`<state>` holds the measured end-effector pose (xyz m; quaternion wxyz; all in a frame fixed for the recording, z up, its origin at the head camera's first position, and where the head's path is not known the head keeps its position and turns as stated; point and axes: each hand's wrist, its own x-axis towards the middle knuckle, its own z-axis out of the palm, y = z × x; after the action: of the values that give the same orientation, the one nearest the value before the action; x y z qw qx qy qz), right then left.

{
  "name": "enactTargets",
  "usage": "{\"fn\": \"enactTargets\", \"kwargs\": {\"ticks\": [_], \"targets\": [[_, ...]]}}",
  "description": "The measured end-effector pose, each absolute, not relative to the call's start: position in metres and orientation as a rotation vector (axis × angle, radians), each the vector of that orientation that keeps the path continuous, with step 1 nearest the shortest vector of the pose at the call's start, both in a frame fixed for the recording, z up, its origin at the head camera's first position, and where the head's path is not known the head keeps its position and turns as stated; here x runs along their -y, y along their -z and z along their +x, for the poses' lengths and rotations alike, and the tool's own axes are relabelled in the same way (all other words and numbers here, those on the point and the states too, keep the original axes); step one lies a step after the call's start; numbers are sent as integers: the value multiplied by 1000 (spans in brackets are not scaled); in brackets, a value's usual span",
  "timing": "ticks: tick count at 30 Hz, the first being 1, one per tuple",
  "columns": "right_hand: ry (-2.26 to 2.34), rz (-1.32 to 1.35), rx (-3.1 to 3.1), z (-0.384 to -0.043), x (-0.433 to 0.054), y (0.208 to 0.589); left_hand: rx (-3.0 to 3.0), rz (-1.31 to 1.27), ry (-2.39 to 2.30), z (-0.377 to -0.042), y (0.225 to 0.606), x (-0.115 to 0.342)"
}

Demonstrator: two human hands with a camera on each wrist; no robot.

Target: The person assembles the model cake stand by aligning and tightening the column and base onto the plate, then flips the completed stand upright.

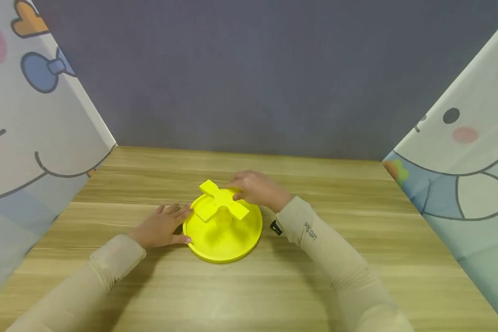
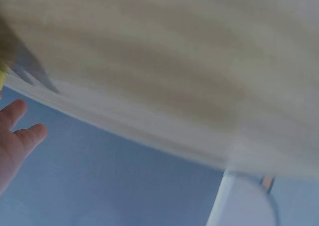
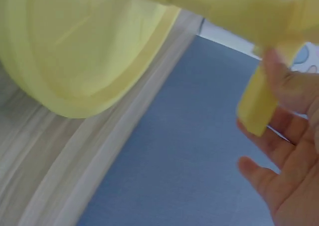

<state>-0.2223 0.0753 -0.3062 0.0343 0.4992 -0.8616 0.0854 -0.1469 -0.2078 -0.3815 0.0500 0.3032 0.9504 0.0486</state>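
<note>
A yellow round dish with a raised rim lies on the wooden table. From its middle rises a post, and on top of that sits a yellow four-armed cross. My right hand pinches one arm of the cross between thumb and fingers at the far right side. In the right wrist view, the thumb presses one face of that yellow arm, with fingers behind it. My left hand lies at the dish's left rim, fingers spread and fairly straight, fingertips right at the edge. The left wrist view catches only some fingertips.
The wooden tabletop stretches around the dish. A dark grey panel stands behind it, and cartoon-printed panels flank both sides. A small black piece shows beside the right cuff.
</note>
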Motion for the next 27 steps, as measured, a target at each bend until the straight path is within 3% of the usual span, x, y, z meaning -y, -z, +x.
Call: {"fn": "enactTargets", "kwargs": {"ticks": [11, 19, 27], "targets": [[-555, 1289, 2711, -219, -108, 299, -2977, 873, -473, -152, 370, 201], [-706, 1155, 2624, -221, -127, 302, -2969, 568, -1053, -151, 354, 201], [-948, 974, 2729, -218, -138, 306, -2805, 318, -1331, -148, 342, 208]]}}
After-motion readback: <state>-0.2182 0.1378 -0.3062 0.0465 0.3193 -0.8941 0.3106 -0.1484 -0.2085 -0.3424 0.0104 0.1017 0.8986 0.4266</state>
